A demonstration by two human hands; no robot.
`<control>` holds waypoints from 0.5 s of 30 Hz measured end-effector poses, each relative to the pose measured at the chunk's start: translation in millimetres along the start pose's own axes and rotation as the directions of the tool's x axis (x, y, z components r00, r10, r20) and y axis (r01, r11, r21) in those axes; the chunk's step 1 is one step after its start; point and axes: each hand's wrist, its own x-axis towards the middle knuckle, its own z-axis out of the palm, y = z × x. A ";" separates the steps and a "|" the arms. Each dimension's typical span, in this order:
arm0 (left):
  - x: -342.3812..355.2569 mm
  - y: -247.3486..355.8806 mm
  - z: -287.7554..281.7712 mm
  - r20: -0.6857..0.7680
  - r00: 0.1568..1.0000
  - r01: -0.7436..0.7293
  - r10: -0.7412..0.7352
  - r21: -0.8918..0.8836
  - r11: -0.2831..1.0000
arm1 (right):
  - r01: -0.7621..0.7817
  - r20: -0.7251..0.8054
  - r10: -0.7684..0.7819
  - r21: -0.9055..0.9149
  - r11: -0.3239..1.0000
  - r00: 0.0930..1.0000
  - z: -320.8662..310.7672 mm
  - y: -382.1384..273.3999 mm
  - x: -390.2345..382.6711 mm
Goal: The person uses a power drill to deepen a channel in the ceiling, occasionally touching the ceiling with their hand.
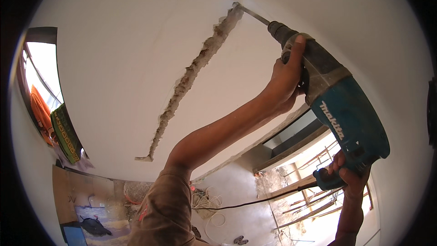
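Along the grooved pale surface (127,73), the drill (355,116) extends between the hands (287,76) (353,181), both clamped on it.

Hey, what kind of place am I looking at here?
Most likely a room being built or renovated: a rough channel is cut into the white wall, a power drill is held up to it, and long poles show outside.
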 end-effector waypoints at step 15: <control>-22.9 -29.2 2.2 -0.131 0.991 -0.003 -0.012 -0.116 0.993 | -0.015 -0.046 0.012 -0.047 0.999 0.999 -3.2 29.8 -38.4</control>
